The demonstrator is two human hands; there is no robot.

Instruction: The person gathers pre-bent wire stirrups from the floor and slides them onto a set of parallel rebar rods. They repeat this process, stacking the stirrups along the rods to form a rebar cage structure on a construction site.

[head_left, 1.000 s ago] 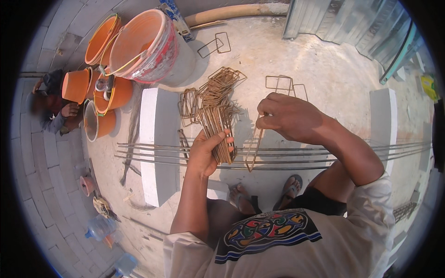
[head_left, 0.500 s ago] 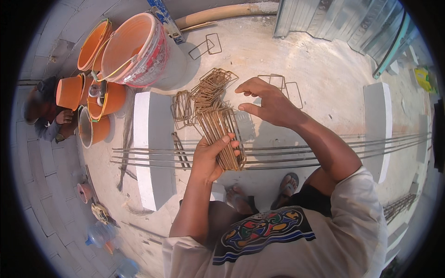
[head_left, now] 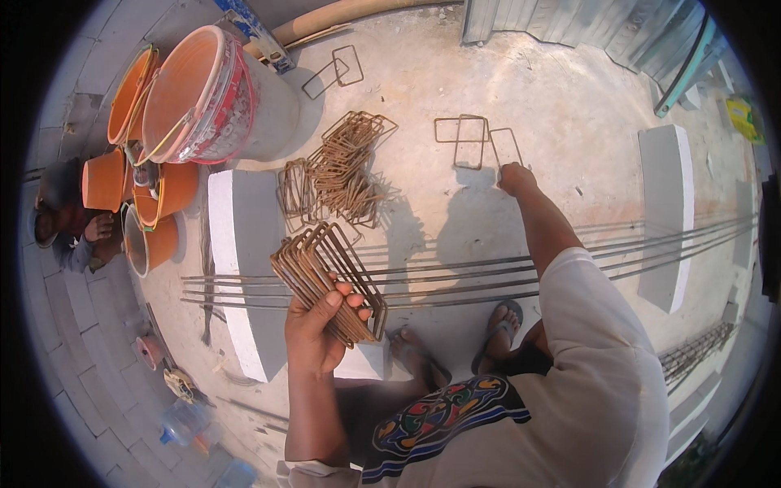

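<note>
My left hand (head_left: pixel 321 321) is wrapped round a bundle of rusty rectangular rebar stirrups (head_left: pixel 321 281), held tilted above the long bars. My right hand (head_left: pixel 517 179) reaches far forward to the floor, its fingers closed at the near end of a single thin stirrup (head_left: pixel 505 146); the fingertips are partly hidden. Beside that stirrup, two more overlapping stirrups (head_left: pixel 460 140) lie on the concrete. A loose heap of rusty stirrups (head_left: pixel 346 167) sits on the floor beyond my left hand.
Several long steel bars (head_left: pixel 455 268) run crosswise over a left grey-white block (head_left: pixel 240 268) and a right one (head_left: pixel 667 220). Orange buckets (head_left: pixel 175 191) and a big paint-stained pail (head_left: pixel 203 98) stand at the left, near another person (head_left: pixel 77 211). Two stirrups (head_left: pixel 346 67) lie farther off.
My right hand has gone from open beside the bundle out to the stirrup on the floor, closing on it. My left hand has drawn the bundle back and left, away from the heap.
</note>
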